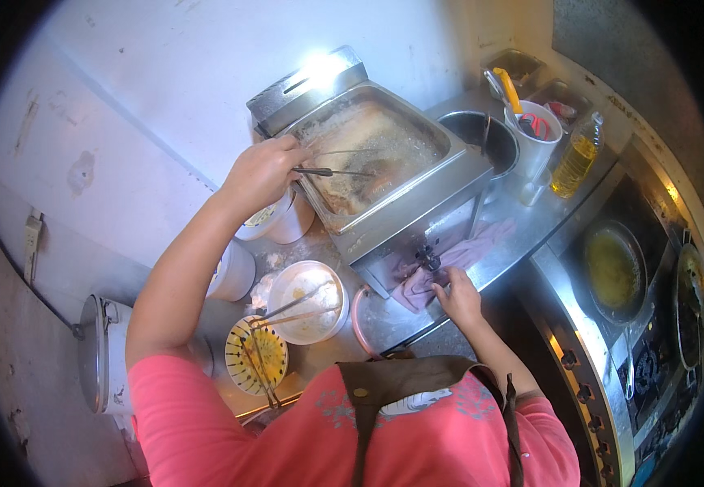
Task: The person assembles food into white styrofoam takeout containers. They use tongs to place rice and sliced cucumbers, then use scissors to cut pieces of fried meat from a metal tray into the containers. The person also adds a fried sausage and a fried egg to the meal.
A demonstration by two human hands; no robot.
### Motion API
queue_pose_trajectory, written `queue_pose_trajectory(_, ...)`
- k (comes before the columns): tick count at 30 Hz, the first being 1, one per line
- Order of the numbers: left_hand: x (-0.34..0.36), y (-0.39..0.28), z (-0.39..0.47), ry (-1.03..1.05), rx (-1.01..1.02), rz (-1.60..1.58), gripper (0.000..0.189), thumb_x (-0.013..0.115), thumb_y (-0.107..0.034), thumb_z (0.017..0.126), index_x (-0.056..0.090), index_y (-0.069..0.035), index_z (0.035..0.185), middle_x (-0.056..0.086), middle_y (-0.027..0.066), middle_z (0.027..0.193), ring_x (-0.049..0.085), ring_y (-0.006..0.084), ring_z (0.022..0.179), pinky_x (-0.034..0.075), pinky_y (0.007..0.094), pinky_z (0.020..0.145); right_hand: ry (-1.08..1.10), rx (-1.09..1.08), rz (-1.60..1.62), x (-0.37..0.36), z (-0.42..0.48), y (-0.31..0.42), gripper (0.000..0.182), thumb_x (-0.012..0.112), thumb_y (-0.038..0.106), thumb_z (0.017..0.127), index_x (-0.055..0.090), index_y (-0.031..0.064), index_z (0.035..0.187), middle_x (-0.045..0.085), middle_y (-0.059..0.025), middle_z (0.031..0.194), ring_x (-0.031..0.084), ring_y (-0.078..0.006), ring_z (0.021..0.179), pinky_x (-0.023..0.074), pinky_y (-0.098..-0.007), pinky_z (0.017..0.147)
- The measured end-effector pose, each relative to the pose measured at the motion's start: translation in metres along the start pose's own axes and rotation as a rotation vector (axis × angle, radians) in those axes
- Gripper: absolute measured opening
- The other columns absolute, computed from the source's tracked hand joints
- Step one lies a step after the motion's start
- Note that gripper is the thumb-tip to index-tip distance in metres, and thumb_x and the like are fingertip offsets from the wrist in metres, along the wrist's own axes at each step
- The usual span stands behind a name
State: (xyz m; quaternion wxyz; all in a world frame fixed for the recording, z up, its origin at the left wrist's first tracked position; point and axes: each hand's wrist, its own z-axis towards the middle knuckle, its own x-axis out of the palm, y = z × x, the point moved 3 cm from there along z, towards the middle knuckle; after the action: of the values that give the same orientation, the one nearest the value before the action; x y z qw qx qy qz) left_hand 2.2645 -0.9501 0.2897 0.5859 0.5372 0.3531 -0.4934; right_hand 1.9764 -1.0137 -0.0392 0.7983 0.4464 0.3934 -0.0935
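My left hand (267, 167) is closed around dark-handled metal tongs (321, 172); their thin arms reach over the bubbling oil (388, 146) of a stainless steel deep fryer (413, 213). Something brownish lies in the oil near the tips, too blurred to name. Below the fryer's front, my right hand (461, 298) touches a purple cloth (416, 292), beside a black knob (428, 259). Whether the fingers grip the cloth is unclear. Nearer my body, a second pair of tongs (257, 359) rests across a yellow patterned bowl (242, 341), next to a white tub (327, 329) of white powder.
A dark pot (510, 167), a white container of utensils (541, 152) and an oil bottle (577, 161) stand right of the fryer. Farther right, pans (614, 274) sit on a stove. White buckets (233, 274) and a large lidded pot (105, 359) are at left.
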Motion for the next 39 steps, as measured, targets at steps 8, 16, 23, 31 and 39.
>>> queue_pose_trajectory(8,-0.018,-0.007,0.017,-0.169,0.593,0.425,0.035,0.059,-0.01,0.076,0.061,-0.008,0.111,0.06,0.0007,0.101,0.057,0.0181,0.095,0.049,0.0311,0.08,-0.07,-0.055,-0.141,0.009,0.015,0.002,0.031,0.073,0.026,0.078,0.057,0.0041,0.095,0.061,-0.0145,0.081,0.062,-0.0348,0.076,0.0494,-0.0434,0.065)
queue_pose_trajectory(16,0.002,-0.023,0.044,-0.018,0.893,0.508,0.034,0.061,-0.014,0.077,0.061,-0.008,0.11,0.058,0.0,0.102,0.057,0.0184,0.094,0.048,0.031,0.084,-0.016,-0.087,-0.155,0.014,0.029,0.001,0.027,0.069,0.029,0.083,0.06,0.0037,0.088,0.059,-0.0171,0.077,0.061,-0.0369,0.074,0.0481,-0.0442,0.064)
queue_pose_trajectory(23,-0.036,0.001,0.002,-0.23,0.734,0.58,0.031,0.061,-0.013,0.073,0.065,-0.009,0.104,0.056,-0.0004,0.093,0.056,0.0171,0.085,0.049,0.0302,0.08,0.143,0.111,0.176,0.027,0.034,-0.02,0.032,0.059,0.032,0.091,0.06,0.0002,0.091,0.062,-0.0242,0.087,0.059,-0.0437,0.083,0.0447,-0.0485,0.072)
queue_pose_trajectory(31,-0.061,0.003,-0.05,-0.288,0.487,0.625,0.041,0.06,-0.011,0.074,0.064,-0.005,0.114,0.063,0.0041,0.108,0.06,0.0204,0.091,0.05,0.0347,0.078,0.151,0.136,0.183,0.024,0.035,-0.017,0.035,0.058,0.035,0.091,0.058,-0.0001,0.088,0.062,-0.0244,0.084,0.06,-0.0434,0.084,0.0449,-0.0483,0.072)
queue_pose_trajectory(39,-0.061,-0.003,-0.058,-0.316,0.316,0.511,0.041,0.061,-0.008,0.074,0.065,-0.006,0.115,0.066,0.0067,0.101,0.062,0.0218,0.086,0.051,0.0355,0.075,0.133,0.142,0.231,0.027,0.032,-0.022,0.036,0.058,0.036,0.091,0.061,0.0005,0.086,0.063,-0.0237,0.082,0.061,-0.0413,0.081,0.0451,-0.0475,0.071)
